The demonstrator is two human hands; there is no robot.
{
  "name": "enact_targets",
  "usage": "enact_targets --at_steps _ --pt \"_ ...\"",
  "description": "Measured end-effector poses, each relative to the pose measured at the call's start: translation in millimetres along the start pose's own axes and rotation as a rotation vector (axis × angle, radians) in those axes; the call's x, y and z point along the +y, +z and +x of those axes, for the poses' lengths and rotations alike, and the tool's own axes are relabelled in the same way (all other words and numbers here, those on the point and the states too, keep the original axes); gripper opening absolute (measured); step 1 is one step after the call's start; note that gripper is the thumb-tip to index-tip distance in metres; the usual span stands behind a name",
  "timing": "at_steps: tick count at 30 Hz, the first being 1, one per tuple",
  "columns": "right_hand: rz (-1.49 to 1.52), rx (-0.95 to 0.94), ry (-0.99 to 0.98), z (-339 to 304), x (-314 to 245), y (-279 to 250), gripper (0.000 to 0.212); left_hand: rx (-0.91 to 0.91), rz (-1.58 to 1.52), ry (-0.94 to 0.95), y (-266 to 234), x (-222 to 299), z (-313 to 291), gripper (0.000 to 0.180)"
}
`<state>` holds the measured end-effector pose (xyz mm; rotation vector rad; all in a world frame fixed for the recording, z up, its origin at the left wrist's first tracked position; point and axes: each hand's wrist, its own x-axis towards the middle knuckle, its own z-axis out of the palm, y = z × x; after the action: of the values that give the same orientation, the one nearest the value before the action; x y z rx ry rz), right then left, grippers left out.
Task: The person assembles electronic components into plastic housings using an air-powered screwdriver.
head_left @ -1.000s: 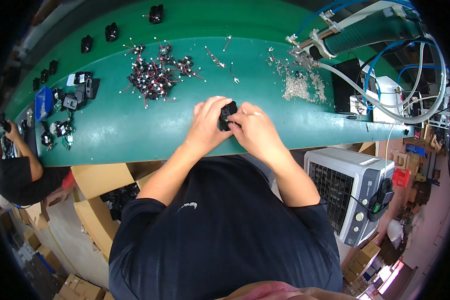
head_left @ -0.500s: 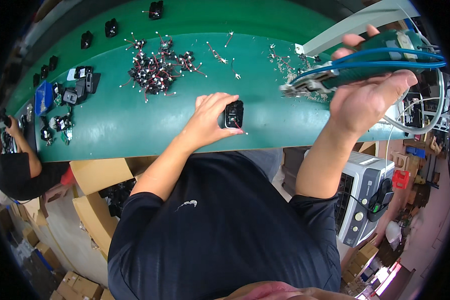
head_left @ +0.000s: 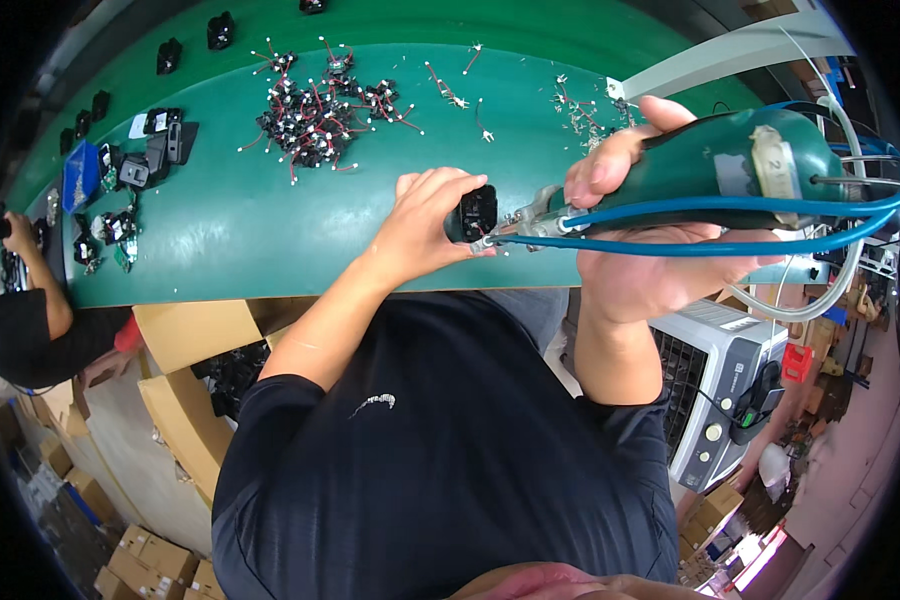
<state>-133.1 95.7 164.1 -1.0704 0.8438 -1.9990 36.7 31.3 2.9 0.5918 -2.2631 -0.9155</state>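
Observation:
A small black plastic housing (head_left: 480, 208) is gripped at its left side by my left hand (head_left: 425, 222), fingers along the top and thumb below, near the table's front edge. My right hand (head_left: 635, 265) is wrapped round a green hand-held power tool (head_left: 705, 165) with blue tubes. The tool lies almost level, its metal tip at the housing's lower right edge. Whether the tip touches the housing or a wire there, I cannot tell. The tubes hide part of the tip.
A heap of small black parts with red wires (head_left: 310, 125) lies mid-table. Loose wires and tiny bits (head_left: 580, 115) are scattered at the far right. A blue bin (head_left: 81, 178) and circuit boards sit at left. Black housings (head_left: 220, 32) line the far strip. A co-worker (head_left: 30, 310) works at far left.
My right hand has brought the green tool left and down, from above the scattered bits to the housing. My left hand keeps its hold, and the housing appears slightly tilted.

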Motion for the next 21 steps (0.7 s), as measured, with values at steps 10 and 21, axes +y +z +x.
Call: enact_targets --at_steps 10,21 --pt "-0.016 0.178 -0.013 -1.7 10.1 9.1 0.129 0.000 -0.017 0.011 0.2 -0.9 0.2 0.093" --pt "-0.063 0.132 0.042 -9.5 13.2 2.8 0.120 -0.006 -0.032 -0.004 -1.6 0.6 1.3 0.092"
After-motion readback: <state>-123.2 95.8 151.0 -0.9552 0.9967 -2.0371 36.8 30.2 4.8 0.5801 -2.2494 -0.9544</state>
